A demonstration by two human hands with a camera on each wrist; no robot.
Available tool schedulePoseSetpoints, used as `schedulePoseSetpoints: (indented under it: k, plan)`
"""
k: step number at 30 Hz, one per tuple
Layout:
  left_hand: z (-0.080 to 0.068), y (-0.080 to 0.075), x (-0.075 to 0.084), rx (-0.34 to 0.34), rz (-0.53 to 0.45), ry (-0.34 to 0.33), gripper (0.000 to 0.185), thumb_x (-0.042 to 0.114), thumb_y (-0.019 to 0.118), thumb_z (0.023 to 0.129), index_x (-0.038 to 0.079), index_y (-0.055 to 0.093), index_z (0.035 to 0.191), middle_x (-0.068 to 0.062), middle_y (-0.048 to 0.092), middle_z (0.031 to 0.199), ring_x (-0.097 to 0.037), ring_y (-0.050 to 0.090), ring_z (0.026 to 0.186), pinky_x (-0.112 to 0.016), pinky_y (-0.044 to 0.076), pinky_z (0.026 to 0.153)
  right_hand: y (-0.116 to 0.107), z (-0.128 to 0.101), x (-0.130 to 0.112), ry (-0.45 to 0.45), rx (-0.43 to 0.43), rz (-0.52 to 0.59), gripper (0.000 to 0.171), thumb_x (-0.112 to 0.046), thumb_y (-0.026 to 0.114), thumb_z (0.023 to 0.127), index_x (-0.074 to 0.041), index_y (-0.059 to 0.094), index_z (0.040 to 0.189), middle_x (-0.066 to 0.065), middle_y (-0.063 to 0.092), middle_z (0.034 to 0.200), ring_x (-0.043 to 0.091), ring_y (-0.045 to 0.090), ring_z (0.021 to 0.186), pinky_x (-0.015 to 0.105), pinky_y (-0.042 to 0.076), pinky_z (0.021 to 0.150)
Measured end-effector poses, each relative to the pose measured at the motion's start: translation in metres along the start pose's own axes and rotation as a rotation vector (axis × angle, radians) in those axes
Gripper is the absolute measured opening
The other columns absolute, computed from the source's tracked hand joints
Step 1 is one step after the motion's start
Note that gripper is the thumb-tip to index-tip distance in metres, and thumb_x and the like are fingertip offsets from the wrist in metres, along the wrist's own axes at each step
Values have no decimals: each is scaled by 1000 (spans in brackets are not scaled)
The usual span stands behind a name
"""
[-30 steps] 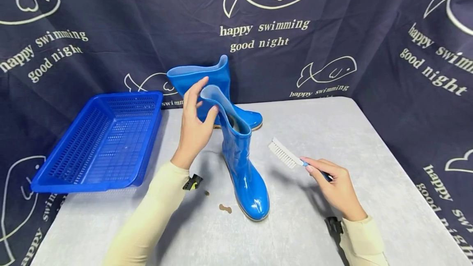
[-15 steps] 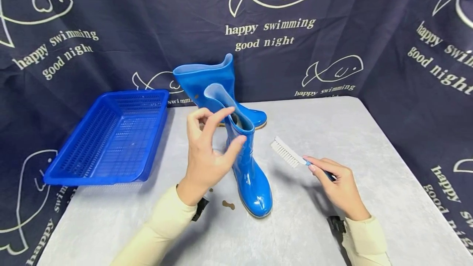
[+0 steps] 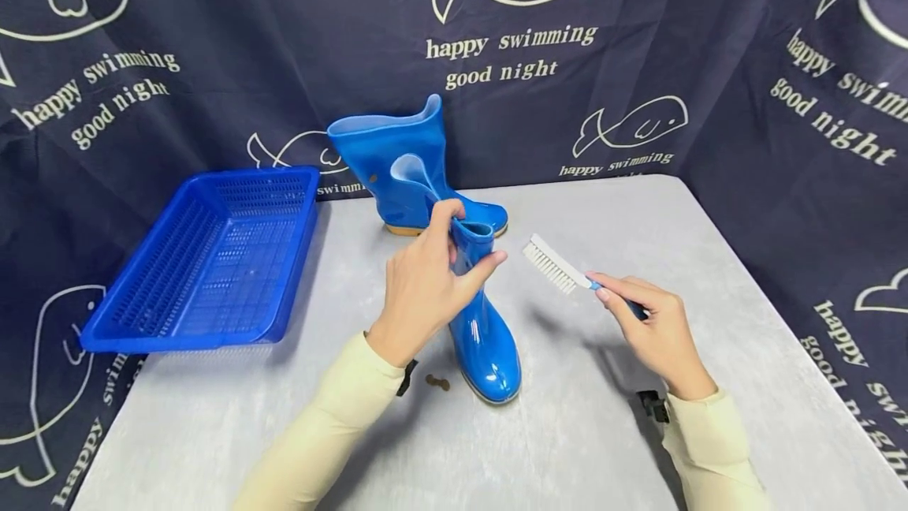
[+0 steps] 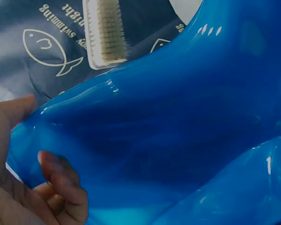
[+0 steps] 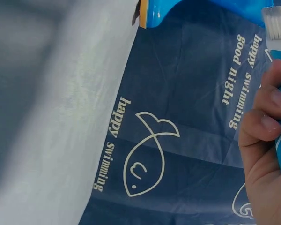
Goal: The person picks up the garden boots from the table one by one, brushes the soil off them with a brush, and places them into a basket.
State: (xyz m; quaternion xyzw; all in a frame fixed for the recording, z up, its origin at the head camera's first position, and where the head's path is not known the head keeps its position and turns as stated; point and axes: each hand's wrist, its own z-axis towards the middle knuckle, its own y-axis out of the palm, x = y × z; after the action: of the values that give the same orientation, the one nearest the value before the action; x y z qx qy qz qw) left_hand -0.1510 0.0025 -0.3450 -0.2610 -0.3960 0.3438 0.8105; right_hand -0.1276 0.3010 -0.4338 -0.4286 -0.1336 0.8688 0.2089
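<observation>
the hands are apart. the left hand (image 3: pixel 429 282) is clamped on the top of the near boot (image 3: pixel 485 341), its opening squeezed narrow; that boot stands mid-table, toe toward the near side. the right hand (image 3: pixel 660 326) grips the handle of a brush (image 3: pixel 563 268), held above the table (image 3: pixel 582 448), right of the boot. the far boot (image 3: pixel 397 144) stands behind; a blue basket (image 3: pixel 177 341) sits left.

On the dark cloth (image 3: pixel 355 38) I read "happy swimming" over "good night" at the head view's upper centre and upper left. Both phrases ran sideways at the right wrist view's upper right; "swimming" and "night" slanted across the left wrist view's upper left.
</observation>
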Motion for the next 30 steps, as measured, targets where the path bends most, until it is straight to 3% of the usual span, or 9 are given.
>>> schedulePoseSetpoints:
  k: [3,7,9,12,14,17,21,24,30]
  plan:
    - [11,1,-1,14,-7,20,66,58,78,80,14,45,116,-2,56,76,-13,55,65,-25,47,52,-1,9,-4,16,-9,-26,32,12,72,84,-5,78,110,-12,63,75,1,46,65,17,35,58]
    - [21,-3,-7,-21,-86,78,50,29,82,85,10,45,112,-8,63,91,-19,65,83,-33,61,77,0,18,-8,21,-27,-33,30,6,72,87,-9,78,112,-4,62,74,2,46,65,19,36,57]
    - [26,-7,-9,-63,-136,115,45,16,80,85,9,45,113,-10,64,101,-21,67,94,-37,59,92,0,19,-10,22,-33,-33,29,5,72,88,-10,78,112,-2,62,74,3,46,66,19,36,57]
    - [34,-17,-8,-104,-177,177,43,7,76,85,8,45,115,-12,65,108,-23,67,102,-40,56,100,-1,20,-11,21,-29,-28,29,5,72,88,-10,78,112,-2,62,74,3,46,66,19,36,58]
    - [41,-25,-8,-109,-193,225,43,4,74,86,8,45,117,-13,65,108,-23,66,101,-40,57,98,-1,20,-12,-1,-12,-25,30,7,72,87,-8,78,112,-4,62,74,3,46,66,19,36,58]
    - [52,-39,-7,-85,-192,295,42,4,69,90,10,44,123,-13,67,102,-22,66,85,-35,60,79,-2,22,-13,-34,22,-13,31,11,71,85,-4,77,111,-7,61,75,2,47,67,17,37,59]
    - [65,-54,-8,-45,-193,349,39,10,61,98,14,43,133,-10,66,93,-17,54,59,-28,46,53,-3,28,-20,-70,59,-1,32,17,70,81,2,76,109,-9,63,77,1,48,68,15,37,60]
    - [71,-58,-12,-31,-234,342,38,14,58,102,15,43,136,-9,60,84,-17,50,55,-27,44,52,-2,31,-34,-92,70,9,31,20,69,79,7,75,107,-7,63,77,2,47,68,14,37,60]
    - [73,-54,-20,9,-380,277,40,16,61,101,15,46,138,-13,67,94,-17,60,65,-27,50,59,-3,38,-58,-176,60,10,30,22,68,78,9,75,104,-1,64,75,1,47,68,15,36,60]
